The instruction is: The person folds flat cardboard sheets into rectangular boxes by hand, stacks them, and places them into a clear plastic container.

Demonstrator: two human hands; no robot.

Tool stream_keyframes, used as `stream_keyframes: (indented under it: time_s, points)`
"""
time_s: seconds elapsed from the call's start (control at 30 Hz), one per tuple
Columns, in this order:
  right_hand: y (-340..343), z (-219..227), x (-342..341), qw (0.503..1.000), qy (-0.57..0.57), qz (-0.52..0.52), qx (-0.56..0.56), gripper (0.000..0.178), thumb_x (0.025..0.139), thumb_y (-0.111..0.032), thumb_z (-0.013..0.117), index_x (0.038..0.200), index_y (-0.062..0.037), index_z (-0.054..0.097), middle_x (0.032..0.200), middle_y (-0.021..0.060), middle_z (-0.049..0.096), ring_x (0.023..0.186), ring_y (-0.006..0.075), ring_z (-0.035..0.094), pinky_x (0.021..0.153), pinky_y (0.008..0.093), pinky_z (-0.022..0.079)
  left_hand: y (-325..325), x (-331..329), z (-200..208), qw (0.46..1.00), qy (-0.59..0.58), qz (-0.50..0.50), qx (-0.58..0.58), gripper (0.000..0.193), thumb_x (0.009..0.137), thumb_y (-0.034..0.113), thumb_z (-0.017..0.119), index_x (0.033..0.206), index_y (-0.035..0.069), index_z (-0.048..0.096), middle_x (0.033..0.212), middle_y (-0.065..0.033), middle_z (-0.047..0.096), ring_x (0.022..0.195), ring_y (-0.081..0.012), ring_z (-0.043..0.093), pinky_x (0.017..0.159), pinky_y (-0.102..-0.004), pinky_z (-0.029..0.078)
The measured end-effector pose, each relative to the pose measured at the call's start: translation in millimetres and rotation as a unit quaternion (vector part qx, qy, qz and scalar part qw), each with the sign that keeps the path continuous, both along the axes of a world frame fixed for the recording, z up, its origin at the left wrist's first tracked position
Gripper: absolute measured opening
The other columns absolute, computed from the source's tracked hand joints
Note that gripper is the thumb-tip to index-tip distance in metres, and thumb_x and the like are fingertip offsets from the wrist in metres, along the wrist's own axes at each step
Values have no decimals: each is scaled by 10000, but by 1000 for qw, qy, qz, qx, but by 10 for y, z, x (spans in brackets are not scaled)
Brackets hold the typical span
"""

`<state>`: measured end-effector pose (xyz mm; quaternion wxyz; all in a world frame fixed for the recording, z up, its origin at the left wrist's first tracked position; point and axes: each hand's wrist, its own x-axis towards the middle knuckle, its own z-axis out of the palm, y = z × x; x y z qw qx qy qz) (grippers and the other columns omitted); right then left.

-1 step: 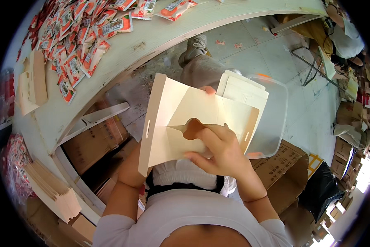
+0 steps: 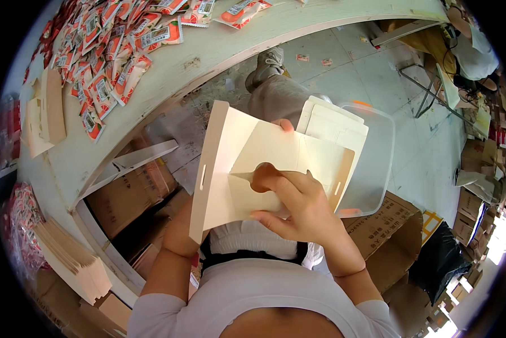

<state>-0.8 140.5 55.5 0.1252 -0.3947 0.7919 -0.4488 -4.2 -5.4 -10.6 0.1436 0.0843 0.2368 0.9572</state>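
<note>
Here the right hand (image 2: 298,205) grips the half-folded carton (image 2: 236,158), left hand hidden behind it; best press creases squarely.

A plain cream cardboard box blank (image 2: 236,163) is seen, unprinted on its inner face, with cream flat blanks (image 2: 334,121) behind it. The plastic bin (image 2: 377,163) is clear, with an orange tint at its corners. Red-and-white sachets (image 2: 112,56) are spread over an off-white table (image 2: 219,50). Brown cartons (image 2: 385,225) and a pale grey floor (image 2: 365,67) are shown below
</note>
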Motion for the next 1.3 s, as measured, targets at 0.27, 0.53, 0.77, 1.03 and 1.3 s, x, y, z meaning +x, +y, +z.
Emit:
stream_keyframes:
  time_s: [0.27,0.53,0.77,1.03,1.3]
  points:
    - [-7,-3,79,1000,3,-21,22,626,645,-312,729,1079,62,476,808,159,565,711,306,568,669,331,458,-35,26,-86,1000,-2,22,-8,730,730,582,501,1192,59,288,1185,-108,397,1067,-194,434,887,-302,349]
    - [-77,51,61,996,4,-8,85,609,624,-330,730,1064,8,479,955,195,487,854,338,492,784,440,398,-15,41,-129,998,-10,58,-8,714,698,567,557,1145,77,293,1143,-103,415,1035,-183,449,857,-288,369]
    - [-55,-1,87,996,-29,-33,74,388,638,-345,703,927,-130,557,894,132,473,899,378,446,931,489,310,-9,-58,-186,999,-1,49,-6,704,670,554,606,1104,94,297,1106,-99,431,1008,-173,461,830,-275,387]
    - [9,-7,46,997,-37,1,72,323,599,-333,732,787,-113,588,917,108,455,895,301,426,813,392,346,44,57,-170,998,-2,56,-21,698,638,539,662,1056,112,301,1064,-94,449,977,-162,476,799,-261,408]
    - [19,15,44,994,-47,17,94,329,606,-289,728,824,-107,562,839,90,482,825,277,441,750,334,363,16,222,-287,997,18,65,-49,698,606,523,719,1009,131,306,1022,-90,467,945,-151,490,768,-247,429]
